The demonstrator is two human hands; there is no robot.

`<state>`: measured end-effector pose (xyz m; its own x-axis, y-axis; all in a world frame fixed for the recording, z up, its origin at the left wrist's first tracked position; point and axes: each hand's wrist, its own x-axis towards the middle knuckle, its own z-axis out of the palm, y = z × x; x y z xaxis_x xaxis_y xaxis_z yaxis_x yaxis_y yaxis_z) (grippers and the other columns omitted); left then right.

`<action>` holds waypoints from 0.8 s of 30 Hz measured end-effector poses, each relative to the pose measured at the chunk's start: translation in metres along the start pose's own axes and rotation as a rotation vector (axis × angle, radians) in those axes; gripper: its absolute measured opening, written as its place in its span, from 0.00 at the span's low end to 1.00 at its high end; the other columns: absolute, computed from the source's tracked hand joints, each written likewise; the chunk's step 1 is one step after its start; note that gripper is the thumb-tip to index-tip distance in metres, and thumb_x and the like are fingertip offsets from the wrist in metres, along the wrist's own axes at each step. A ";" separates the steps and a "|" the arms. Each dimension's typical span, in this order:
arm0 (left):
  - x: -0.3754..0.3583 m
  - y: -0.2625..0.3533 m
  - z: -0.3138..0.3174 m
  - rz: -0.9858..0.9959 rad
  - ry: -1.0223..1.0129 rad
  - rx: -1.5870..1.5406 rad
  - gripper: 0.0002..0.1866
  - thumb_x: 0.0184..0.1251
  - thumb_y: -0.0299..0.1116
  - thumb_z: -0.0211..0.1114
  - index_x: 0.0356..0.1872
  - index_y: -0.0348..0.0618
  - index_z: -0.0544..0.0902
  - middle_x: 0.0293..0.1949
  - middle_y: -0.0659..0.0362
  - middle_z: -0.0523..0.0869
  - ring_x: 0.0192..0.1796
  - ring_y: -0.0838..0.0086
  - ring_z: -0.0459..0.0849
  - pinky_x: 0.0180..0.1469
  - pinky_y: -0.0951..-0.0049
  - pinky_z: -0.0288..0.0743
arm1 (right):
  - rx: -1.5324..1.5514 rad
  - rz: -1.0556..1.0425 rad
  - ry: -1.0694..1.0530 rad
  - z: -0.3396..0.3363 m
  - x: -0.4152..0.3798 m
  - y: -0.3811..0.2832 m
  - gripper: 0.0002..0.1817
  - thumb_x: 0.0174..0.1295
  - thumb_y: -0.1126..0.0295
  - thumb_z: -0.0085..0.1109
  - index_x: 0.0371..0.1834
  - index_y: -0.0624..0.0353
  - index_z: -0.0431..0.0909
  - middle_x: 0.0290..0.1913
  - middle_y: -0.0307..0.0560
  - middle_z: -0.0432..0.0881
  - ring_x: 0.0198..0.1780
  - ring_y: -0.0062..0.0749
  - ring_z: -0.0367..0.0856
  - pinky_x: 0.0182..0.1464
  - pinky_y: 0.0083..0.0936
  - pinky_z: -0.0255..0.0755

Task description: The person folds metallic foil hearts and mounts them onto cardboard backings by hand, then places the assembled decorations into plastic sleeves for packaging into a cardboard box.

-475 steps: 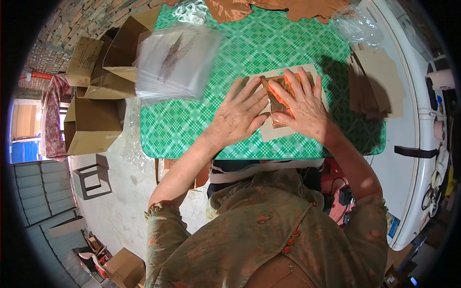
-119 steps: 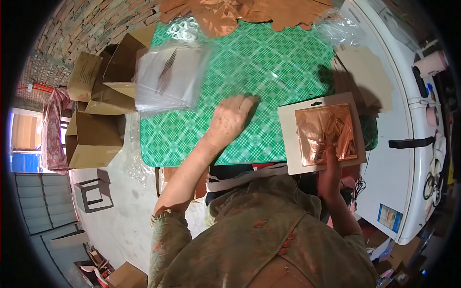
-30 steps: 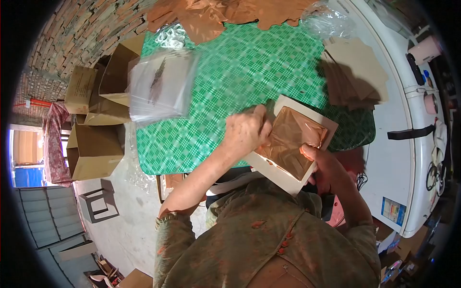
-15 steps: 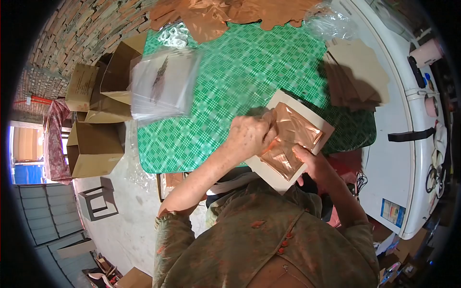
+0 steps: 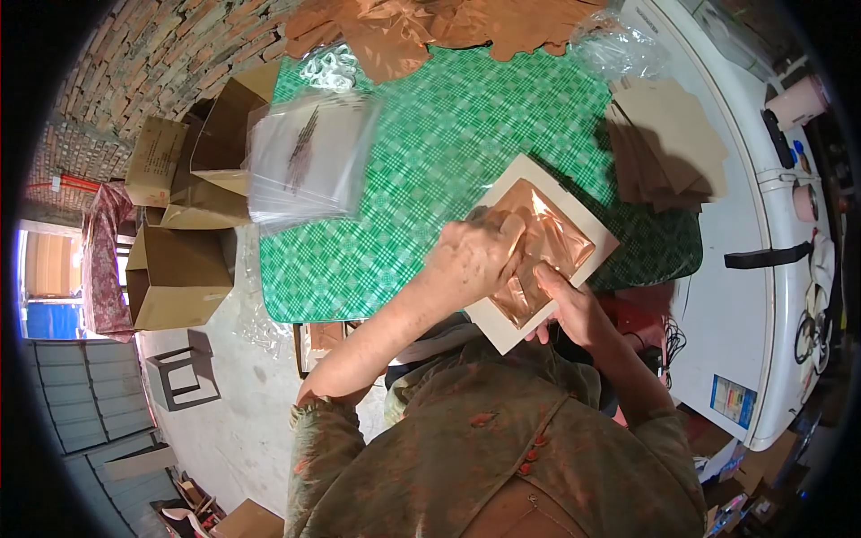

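A beige card [image 5: 508, 330] is tilted above the near edge of the table, with a sheet of shiny copper-coloured foil [image 5: 558, 235] lying on its face. My right hand [image 5: 575, 309] holds the card at its near right side, thumb on top of the foil and fingers partly hidden beneath. Over the foil's left side, my left hand [image 5: 477, 257] is closed, its knuckles up and its bent fingers touching the foil. What those fingers hold, if anything, is hidden. The foil is creased near both hands.
A green checked cloth [image 5: 430, 152] covers the table. Clear plastic sleeves [image 5: 309, 161] lie at left, brown card sheets [image 5: 677, 134] at right, and more copper foil [image 5: 395, 45] at the far edge. Cardboard boxes [image 5: 184, 278] stand left; a white appliance [image 5: 717, 332] borders the right.
The card has shifted slightly left and away from me. My right thumb has moved left on the foil, and the foil's far part looks smoother. My left hand stays at its left side.
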<state>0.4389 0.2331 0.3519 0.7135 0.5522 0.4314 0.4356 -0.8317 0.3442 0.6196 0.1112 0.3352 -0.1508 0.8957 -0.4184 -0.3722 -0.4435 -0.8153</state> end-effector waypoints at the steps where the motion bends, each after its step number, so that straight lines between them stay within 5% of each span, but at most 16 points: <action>1: 0.002 -0.001 -0.001 -0.024 0.011 -0.008 0.10 0.67 0.33 0.70 0.42 0.41 0.80 0.28 0.53 0.85 0.28 0.58 0.88 0.29 0.60 0.81 | -0.004 -0.024 0.002 0.001 0.000 0.001 0.22 0.85 0.55 0.47 0.70 0.60 0.66 0.42 0.52 0.87 0.28 0.39 0.89 0.19 0.26 0.77; 7: 0.000 0.006 0.002 0.008 -0.102 0.140 0.08 0.70 0.34 0.69 0.41 0.42 0.80 0.25 0.56 0.83 0.22 0.66 0.86 0.24 0.66 0.80 | 0.001 -0.093 -0.004 0.002 0.003 0.008 0.24 0.85 0.54 0.47 0.73 0.59 0.63 0.45 0.52 0.86 0.30 0.38 0.90 0.19 0.25 0.77; 14: 0.012 0.000 -0.022 -0.048 0.102 -0.047 0.14 0.71 0.38 0.72 0.46 0.40 0.81 0.26 0.55 0.84 0.24 0.59 0.86 0.29 0.60 0.81 | 0.019 -0.149 0.027 0.009 0.005 0.002 0.25 0.85 0.52 0.45 0.71 0.62 0.65 0.46 0.52 0.85 0.31 0.36 0.89 0.22 0.26 0.78; 20: -0.023 -0.013 -0.022 -0.624 0.386 -0.426 0.19 0.72 0.31 0.72 0.59 0.40 0.77 0.50 0.55 0.82 0.48 0.71 0.83 0.45 0.69 0.80 | 0.098 -0.189 0.067 0.012 0.013 -0.001 0.24 0.85 0.50 0.44 0.66 0.62 0.70 0.42 0.49 0.86 0.31 0.36 0.88 0.23 0.26 0.77; 21: -0.046 -0.017 -0.008 -0.782 0.589 -0.832 0.27 0.74 0.32 0.71 0.68 0.40 0.70 0.57 0.57 0.77 0.54 0.73 0.79 0.53 0.70 0.80 | 0.129 -0.194 0.065 0.014 0.017 -0.002 0.25 0.85 0.49 0.44 0.65 0.61 0.71 0.42 0.49 0.87 0.31 0.36 0.88 0.23 0.27 0.77; 24: -0.057 0.003 -0.009 -1.023 0.611 -1.443 0.37 0.75 0.38 0.73 0.76 0.37 0.62 0.62 0.54 0.75 0.63 0.68 0.78 0.68 0.64 0.74 | 0.199 -0.179 0.041 0.023 0.033 -0.002 0.25 0.85 0.47 0.44 0.64 0.60 0.72 0.41 0.48 0.87 0.30 0.35 0.88 0.24 0.28 0.75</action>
<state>0.3943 0.2000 0.3360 0.0972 0.9542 -0.2828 -0.4602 0.2950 0.8374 0.5941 0.1428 0.3327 -0.0305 0.9554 -0.2938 -0.5630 -0.2593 -0.7847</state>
